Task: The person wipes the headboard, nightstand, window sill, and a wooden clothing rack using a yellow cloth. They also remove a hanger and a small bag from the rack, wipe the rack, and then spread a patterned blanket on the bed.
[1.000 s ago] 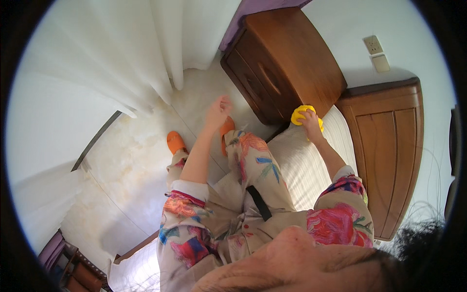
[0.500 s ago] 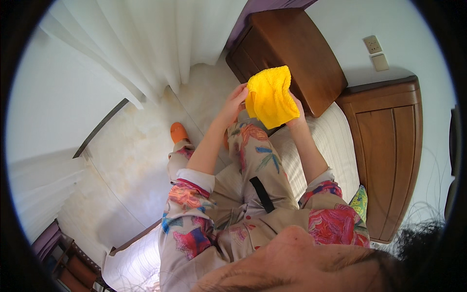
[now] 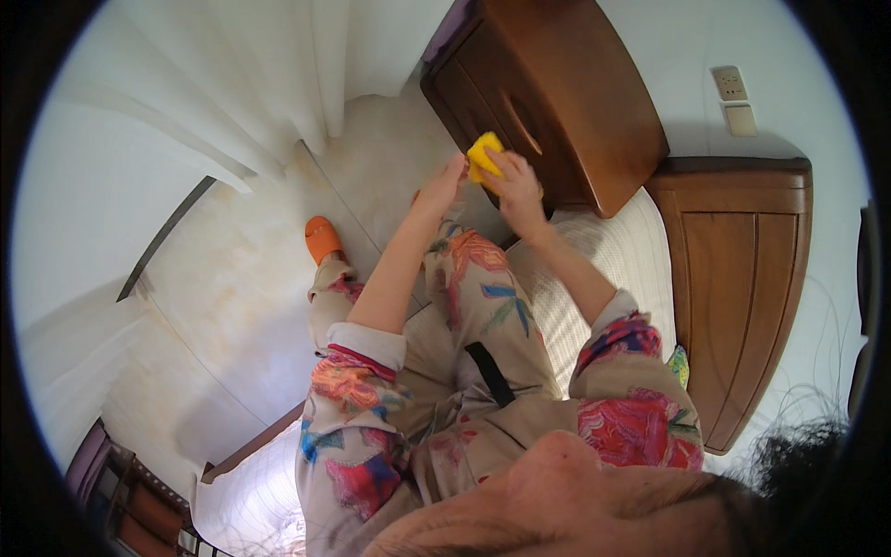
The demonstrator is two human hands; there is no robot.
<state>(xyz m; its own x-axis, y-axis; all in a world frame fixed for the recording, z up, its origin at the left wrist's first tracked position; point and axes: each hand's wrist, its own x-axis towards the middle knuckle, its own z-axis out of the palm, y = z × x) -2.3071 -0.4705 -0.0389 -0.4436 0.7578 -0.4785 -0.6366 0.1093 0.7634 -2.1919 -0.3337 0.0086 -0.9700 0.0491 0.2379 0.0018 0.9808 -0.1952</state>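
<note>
A yellow cloth (image 3: 484, 154) is bunched into a small pad in front of the wooden bedside cabinet (image 3: 594, 111). My right hand (image 3: 518, 193) is closed over it, fingers pressed on its side, and part of the cloth is hidden beneath them. Beside the cloth, my left hand (image 3: 441, 188) is raised with its fingers stretched out, their tips close to the cloth's left edge. Whether those tips touch it I cannot tell.
I sit on a bed with a pale striped cover (image 3: 613, 269). A wooden headboard (image 3: 733, 297) stands to the right. White curtains (image 3: 269, 74) hang at the far left above the tiled floor (image 3: 223, 306). An orange slipper (image 3: 322, 239) is on my left foot.
The cloth was spread between both hands; now it is folded small in my right hand. My right hand has come left over it, and my left hand no longer visibly holds its edge.
</note>
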